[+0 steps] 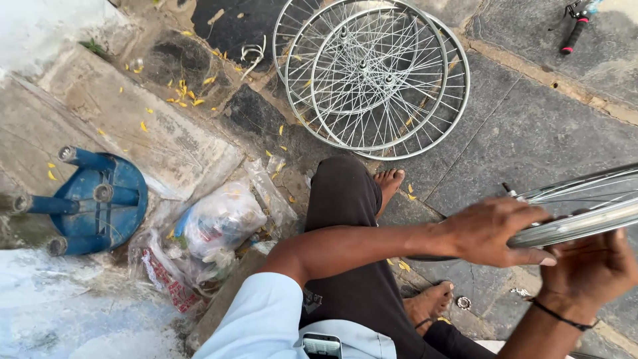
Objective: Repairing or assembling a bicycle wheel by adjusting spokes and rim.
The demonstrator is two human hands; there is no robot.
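Evidently both hands steady one bicycle wheel rim (585, 223); left hand (495, 233) fingers wrap over it; right hand (591, 266) fingers curl underneath.

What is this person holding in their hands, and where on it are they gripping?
Both hands hold a shiny silver metal bicycle wheel rim by its edge: the left hand wraps over it, and the right hand supports it from below.

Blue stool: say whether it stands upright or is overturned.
Overturned: the blue stool lies seat-down on the pavement, its legs pointing up toward the camera.
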